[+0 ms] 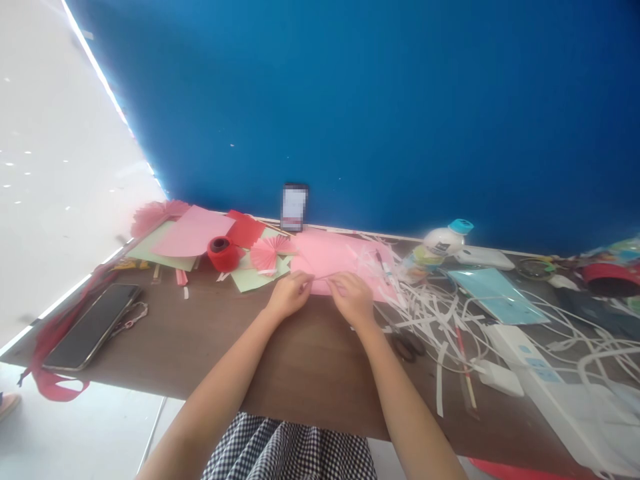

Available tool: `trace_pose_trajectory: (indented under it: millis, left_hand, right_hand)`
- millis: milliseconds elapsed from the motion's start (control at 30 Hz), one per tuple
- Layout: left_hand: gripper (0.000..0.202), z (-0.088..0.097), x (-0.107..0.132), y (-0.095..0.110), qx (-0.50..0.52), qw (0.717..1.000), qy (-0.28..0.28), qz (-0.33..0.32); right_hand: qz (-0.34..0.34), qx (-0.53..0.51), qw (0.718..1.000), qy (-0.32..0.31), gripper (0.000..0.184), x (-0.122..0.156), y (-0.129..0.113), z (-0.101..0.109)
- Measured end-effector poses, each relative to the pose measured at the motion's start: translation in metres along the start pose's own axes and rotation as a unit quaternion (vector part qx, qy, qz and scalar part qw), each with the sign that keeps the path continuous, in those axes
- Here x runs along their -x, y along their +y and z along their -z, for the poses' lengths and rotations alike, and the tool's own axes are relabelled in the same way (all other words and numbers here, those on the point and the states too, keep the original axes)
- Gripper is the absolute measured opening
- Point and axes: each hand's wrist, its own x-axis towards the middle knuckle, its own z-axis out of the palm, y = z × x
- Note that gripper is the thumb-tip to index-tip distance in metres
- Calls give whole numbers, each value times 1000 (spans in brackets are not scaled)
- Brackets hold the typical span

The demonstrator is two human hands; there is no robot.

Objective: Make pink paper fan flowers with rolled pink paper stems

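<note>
Near the table's middle, my left hand (290, 293) and my right hand (353, 297) are close together with fingers pinched. A thin strip (324, 277) seems to run between the fingertips; its material is too blurred to tell. Both hands are over the front part of a pink paper sheet (325, 250). Left of them sits a pleated pink paper fan (270, 253) on green paper (245, 279). Some scissors (409, 345) lie beside my right forearm, partly hidden.
A phone (294, 207) leans against the blue wall; another phone (93, 327) lies at left. Red ribbon roll (220, 253) stands on the left. White paper strips (440, 320), a bottle (443, 241), a power strip (535, 373) and cables crowd the right side.
</note>
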Motion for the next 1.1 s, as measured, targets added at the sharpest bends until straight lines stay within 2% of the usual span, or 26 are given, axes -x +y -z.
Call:
trace_pose_trajectory:
  millis: [500, 867, 1100]
  left_hand:
    - [20, -6, 0, -3, 14, 999, 21, -23]
    - [19, -6, 0, -1, 6, 999, 48, -8]
    - [19, -8, 0, -1, 4, 999, 52, -6]
  right_hand:
    - [-8, 19, 999, 34, 14, 1, -4, -5]
    - [-80, -15, 995, 54, 13, 3, -6, -8]
    - [-117, -24, 992, 43, 13, 3, -9, -8]
